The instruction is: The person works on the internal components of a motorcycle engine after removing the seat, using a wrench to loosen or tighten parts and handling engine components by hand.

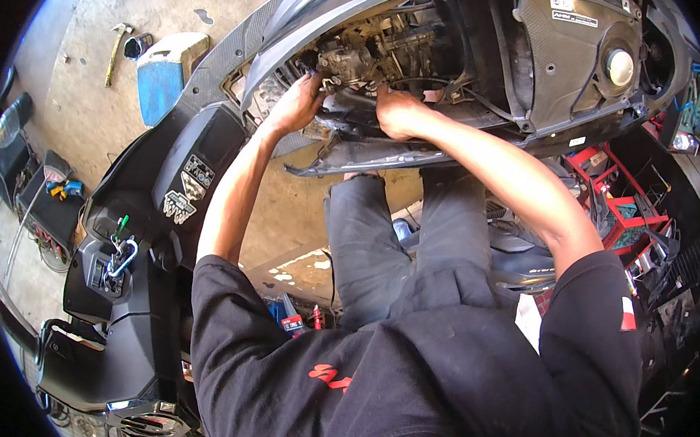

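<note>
Both hands [299,103] [398,113] on scooter engine [372,49]

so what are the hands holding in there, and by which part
The left hand closes on the grey metal engine part at its lower left edge. The right hand presses on the black plastic panel below; its grip cannot be told.
</note>
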Tool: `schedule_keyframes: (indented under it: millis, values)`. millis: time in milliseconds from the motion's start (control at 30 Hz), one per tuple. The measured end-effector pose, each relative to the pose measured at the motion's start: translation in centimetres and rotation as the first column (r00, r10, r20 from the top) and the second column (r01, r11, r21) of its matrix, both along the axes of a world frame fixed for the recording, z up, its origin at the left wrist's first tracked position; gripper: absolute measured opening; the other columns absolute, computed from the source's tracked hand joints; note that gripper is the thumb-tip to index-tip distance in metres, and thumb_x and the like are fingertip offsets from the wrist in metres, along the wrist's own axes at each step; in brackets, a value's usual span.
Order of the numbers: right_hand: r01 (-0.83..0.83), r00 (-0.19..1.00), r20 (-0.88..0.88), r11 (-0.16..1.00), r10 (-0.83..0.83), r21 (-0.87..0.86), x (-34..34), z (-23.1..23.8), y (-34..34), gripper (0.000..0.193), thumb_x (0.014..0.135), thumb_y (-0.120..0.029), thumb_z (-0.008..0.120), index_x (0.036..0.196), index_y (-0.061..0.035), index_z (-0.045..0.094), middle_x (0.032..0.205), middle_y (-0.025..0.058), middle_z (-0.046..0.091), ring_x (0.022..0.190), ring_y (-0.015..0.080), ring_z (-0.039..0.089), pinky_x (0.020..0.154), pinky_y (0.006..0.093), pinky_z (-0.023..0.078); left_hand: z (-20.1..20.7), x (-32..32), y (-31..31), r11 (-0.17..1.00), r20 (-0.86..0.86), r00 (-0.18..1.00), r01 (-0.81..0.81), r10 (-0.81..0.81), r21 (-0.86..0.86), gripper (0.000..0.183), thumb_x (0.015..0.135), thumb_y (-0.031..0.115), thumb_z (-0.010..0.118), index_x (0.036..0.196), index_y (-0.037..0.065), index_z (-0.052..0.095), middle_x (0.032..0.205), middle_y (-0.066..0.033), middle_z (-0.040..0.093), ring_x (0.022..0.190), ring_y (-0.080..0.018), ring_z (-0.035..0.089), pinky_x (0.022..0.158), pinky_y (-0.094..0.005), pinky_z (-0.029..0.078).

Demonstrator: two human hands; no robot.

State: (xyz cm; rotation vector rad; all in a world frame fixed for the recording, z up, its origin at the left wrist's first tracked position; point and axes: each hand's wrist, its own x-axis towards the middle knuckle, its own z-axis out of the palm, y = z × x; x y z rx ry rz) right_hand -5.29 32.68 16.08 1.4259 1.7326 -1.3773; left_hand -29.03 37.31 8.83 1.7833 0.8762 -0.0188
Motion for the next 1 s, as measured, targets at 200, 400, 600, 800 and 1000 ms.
schedule_keyframes:
  millis: [200,400,600,800,1000]
  values:
    - [0.126,0.989,-0.088,0.989,-0.120,0.075,-1.3,1.7,-0.8,0.036,0.083,-0.006,0.048,0.113,0.0148,0.045,0.096,0.0343,0.062,0.092,0.0479,0.062,0.083,0.0499,0.049,-1.4,-1.8,-1.0,0.997,0.034,0.997,-0.063,0.062,0.034,0.036,0.093,0.014,0.053,0.123,-0.005,0.046,0.110,-0.0266,0.054,0.108,-0.0428,0.051,0.093,-0.0472,0.042]
    - [0.158,0.979,0.160,0.967,-0.127,-0.198,-2.0,-2.2,0.3,0.041,0.099,-0.034,0.041,0.118,-0.0039,0.062,0.125,0.0249,0.058,0.121,0.0420,0.051,0.100,0.0446,0.041,-1.3,-3.1,-0.8,0.991,0.008,0.993,-0.116,0.117,-0.069,0.045,0.093,0.019,0.055,0.133,0.001,0.044,0.125,-0.0261,0.054,0.119,-0.0414,0.051,0.099,-0.0448,0.042]
    - [0.296,0.953,0.022,0.913,-0.302,-0.281,0.4,-6.8,1.0,0.044,0.100,-0.033,0.042,0.126,-0.0008,0.057,0.132,0.0223,0.055,0.123,0.0345,0.052,0.102,0.0423,0.039,-1.0,-2.3,0.0,0.983,0.039,0.987,-0.148,0.154,-0.111,0.045,0.089,0.018,0.060,0.129,0.005,0.044,0.113,-0.0278,0.061,0.108,-0.0450,0.057,0.090,-0.0461,0.046]
    - [0.360,0.928,0.015,0.883,-0.373,-0.302,1.1,-8.1,0.1,0.039,0.100,-0.034,0.045,0.126,-0.0087,0.058,0.121,0.0172,0.061,0.113,0.0306,0.054,0.097,0.0415,0.040,-0.9,-1.9,0.2,0.968,-0.007,0.989,-0.148,0.150,-0.202,0.054,0.085,0.009,0.059,0.134,0.001,0.038,0.128,-0.0264,0.055,0.124,-0.0397,0.049,0.102,-0.0427,0.041]
    - [0.400,0.906,-0.033,0.878,-0.422,-0.261,1.4,-10.2,-1.3,0.038,0.100,-0.034,0.046,0.118,-0.0053,0.062,0.113,0.0161,0.065,0.106,0.0278,0.057,0.093,0.0414,0.041,-0.6,-0.8,1.0,0.942,0.046,0.990,-0.113,0.134,-0.316,0.057,0.085,0.006,0.059,0.137,0.000,0.035,0.139,-0.0240,0.047,0.135,-0.0327,0.041,0.108,-0.0396,0.036]
